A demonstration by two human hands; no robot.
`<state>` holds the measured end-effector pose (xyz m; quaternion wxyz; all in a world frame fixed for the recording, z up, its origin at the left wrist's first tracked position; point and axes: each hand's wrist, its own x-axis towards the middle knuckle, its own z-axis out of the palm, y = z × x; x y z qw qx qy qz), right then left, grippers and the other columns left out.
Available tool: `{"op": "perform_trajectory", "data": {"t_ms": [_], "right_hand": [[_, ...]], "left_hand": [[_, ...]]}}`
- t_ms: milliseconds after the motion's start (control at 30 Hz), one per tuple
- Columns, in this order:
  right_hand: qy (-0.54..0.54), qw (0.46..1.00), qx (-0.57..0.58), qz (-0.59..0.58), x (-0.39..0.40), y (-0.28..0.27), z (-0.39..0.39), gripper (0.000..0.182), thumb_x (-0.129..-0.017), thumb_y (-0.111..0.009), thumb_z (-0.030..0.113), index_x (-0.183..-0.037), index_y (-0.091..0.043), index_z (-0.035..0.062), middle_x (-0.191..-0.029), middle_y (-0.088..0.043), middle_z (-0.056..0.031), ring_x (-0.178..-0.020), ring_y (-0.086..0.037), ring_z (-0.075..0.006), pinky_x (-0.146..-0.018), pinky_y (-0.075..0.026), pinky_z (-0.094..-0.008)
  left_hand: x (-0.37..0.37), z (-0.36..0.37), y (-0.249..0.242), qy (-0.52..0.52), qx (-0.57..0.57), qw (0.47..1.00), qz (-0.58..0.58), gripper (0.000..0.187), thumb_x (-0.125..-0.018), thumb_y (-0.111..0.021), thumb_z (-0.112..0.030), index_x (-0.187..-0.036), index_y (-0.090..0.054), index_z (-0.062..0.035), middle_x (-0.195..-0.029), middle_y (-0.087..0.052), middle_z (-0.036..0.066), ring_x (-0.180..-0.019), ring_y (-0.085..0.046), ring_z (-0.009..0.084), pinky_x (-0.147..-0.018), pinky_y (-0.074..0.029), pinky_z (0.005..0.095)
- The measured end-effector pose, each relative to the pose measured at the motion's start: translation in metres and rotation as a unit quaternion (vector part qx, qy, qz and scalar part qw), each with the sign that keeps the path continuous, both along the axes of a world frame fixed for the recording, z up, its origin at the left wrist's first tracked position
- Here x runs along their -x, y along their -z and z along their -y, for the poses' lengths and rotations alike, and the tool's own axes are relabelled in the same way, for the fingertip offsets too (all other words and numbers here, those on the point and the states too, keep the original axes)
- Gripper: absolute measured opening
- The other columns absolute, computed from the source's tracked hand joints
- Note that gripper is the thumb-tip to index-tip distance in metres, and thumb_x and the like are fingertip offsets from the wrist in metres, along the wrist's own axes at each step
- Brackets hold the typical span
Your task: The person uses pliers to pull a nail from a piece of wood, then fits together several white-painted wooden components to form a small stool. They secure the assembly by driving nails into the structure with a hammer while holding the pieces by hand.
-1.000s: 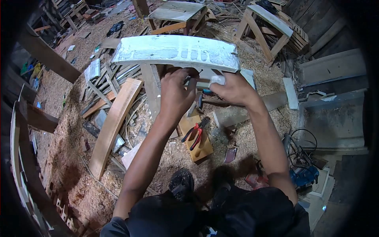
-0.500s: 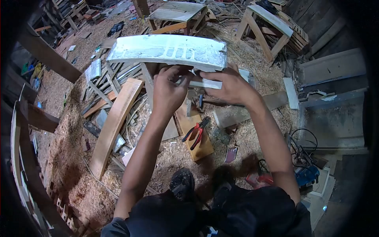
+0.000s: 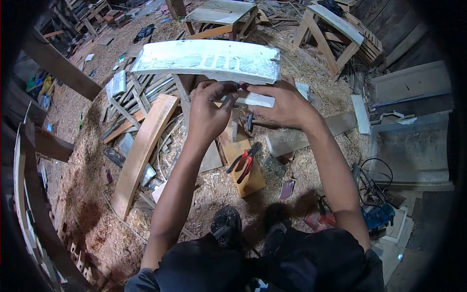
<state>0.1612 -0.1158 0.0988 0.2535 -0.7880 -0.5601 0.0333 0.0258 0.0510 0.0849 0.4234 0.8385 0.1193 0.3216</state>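
Observation:
A curved board [image 3: 180, 56] with a bright white top lies across the view just beyond my hands. My left hand [image 3: 211, 100] is closed at its near edge, fingers curled and thumb pointing up toward the fingertips. From the other side, my right hand [image 3: 284, 102] reaches in with its index finger stretched toward the left fingertips. Something small and dark sits where the fingertips meet; I cannot make out what it is. Beneath the right fingers shows a pale flat strip [image 3: 258, 100]. Red-handled pliers [image 3: 245, 163] lie below on a yellowish wood block [image 3: 253, 184].
A long curved plank [image 3: 146, 151] leans on a scrap-wood pile to the left. Wood shavings cover the floor. A blue power tool [image 3: 379, 216] with a black cord lies at lower right, near a red object [image 3: 318, 221]. Wooden stands [image 3: 221, 12] are at the back.
The fingertips of both hands have come closer together at the board's near edge. The view has shifted slightly; the board stays in place.

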Motion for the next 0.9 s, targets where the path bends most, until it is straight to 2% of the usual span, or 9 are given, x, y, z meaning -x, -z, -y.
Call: {"op": "perform_trajectory", "data": {"t_ms": [33,133,233,433,533,767,867,900], "right_hand": [[-0.002,1.0,-0.001,-0.005,-0.002,0.001,0.0,0.049,-0.08,-0.069,0.04,-0.124,-0.063,0.0183,-0.127,-0.055,-0.0159,-0.128,-0.039,-0.0337,-0.109,-0.021,-0.047],[0.005,1.0,0.016,-0.008,0.002,-0.005,0.0,0.051,-0.08,-0.069,0.04,-0.125,-0.062,0.0187,-0.13,-0.054,-0.0148,-0.129,-0.038,-0.0329,-0.11,-0.02,-0.0466],[0.002,0.999,0.007,-0.032,0.001,-0.002,0.002,0.052,-0.08,-0.07,0.04,-0.128,-0.06,0.0195,-0.134,-0.052,-0.0136,-0.13,-0.037,-0.0319,-0.11,-0.02,-0.0456],[-0.004,0.999,0.002,-0.051,-0.004,0.004,0.004,0.055,-0.08,-0.07,0.039,-0.13,-0.058,0.0205,-0.135,-0.05,-0.0132,-0.129,-0.039,-0.0319,-0.11,-0.021,-0.044],[-0.007,0.999,-0.009,-0.048,-0.005,0.006,0.008,0.058,-0.078,-0.072,0.039,-0.131,-0.057,0.0199,-0.135,-0.05,-0.0136,-0.128,-0.039,-0.0327,-0.109,-0.022,-0.0438],[0.012,1.0,-0.012,-0.002,-0.004,0.005,0.008,0.064,-0.073,-0.075,0.039,-0.129,-0.056,0.0157,-0.134,-0.05,-0.0145,-0.127,-0.041,-0.0339,-0.108,-0.024,-0.0439],[0.017,0.999,-0.006,0.05,0.002,-0.002,0.009,0.066,-0.072,-0.075,0.026,-0.133,-0.053,0.0125,-0.128,-0.057,-0.0169,-0.117,-0.054,-0.0328,-0.1,-0.042,-0.0404],[0.018,0.999,-0.008,0.051,0.003,-0.002,0.01,0.067,-0.072,-0.075,0.026,-0.133,-0.052,0.0131,-0.128,-0.057,-0.0165,-0.117,-0.054,-0.033,-0.1,-0.042,-0.0404]], "left_hand": [[0.0,0.0,-0.001,0.008,0.018,1.0,-0.004,0.017,-0.078,-0.072,-0.012,-0.093,-0.071,-0.0042,-0.096,-0.065,0.015,-0.089,-0.059,0.0272,-0.081,-0.047,0.0369],[0.001,0.001,-0.002,0.011,0.068,0.997,-0.023,0.019,-0.077,-0.072,-0.012,-0.095,-0.072,-0.0045,-0.095,-0.065,0.015,-0.091,-0.06,0.0266,-0.081,-0.048,0.0355],[0.001,0.001,-0.002,0.018,0.06,0.998,-0.017,0.017,-0.078,-0.071,-0.011,-0.093,-0.072,-0.0049,-0.094,-0.065,0.015,-0.091,-0.059,0.0263,-0.081,-0.046,0.0367],[0.001,0.01,-0.002,-0.007,-0.103,0.994,0.039,0.013,-0.078,-0.067,-0.008,-0.091,-0.068,-0.0039,-0.091,-0.066,0.011,-0.095,-0.056,0.0274,-0.086,-0.035,0.0384],[0.0,0.013,-0.002,-0.013,-0.139,0.99,0.034,0.014,-0.079,-0.068,-0.008,-0.092,-0.069,-0.0048,-0.097,-0.065,0.013,-0.096,-0.057,0.0307,-0.086,-0.039,0.0399],[-0.003,0.014,0.003,-0.008,-0.173,0.983,0.058,0.012,-0.08,-0.067,-0.008,-0.091,-0.067,-0.0045,-0.097,-0.065,0.011,-0.101,-0.055,0.0294,-0.088,-0.037,0.04],[-0.003,0.015,0.004,-0.012,-0.18,0.981,0.069,0.012,-0.08,-0.066,-0.008,-0.092,-0.067,-0.0045,-0.096,-0.065,0.011,-0.101,-0.055,0.0291,-0.089,-0.036,0.04],[-0.004,0.016,0.005,-0.011,-0.179,0.981,0.071,0.013,-0.08,-0.066,-0.008,-0.092,-0.067,-0.0046,-0.096,-0.065,0.01,-0.102,-0.055,0.029,-0.09,-0.036,0.04]]}}
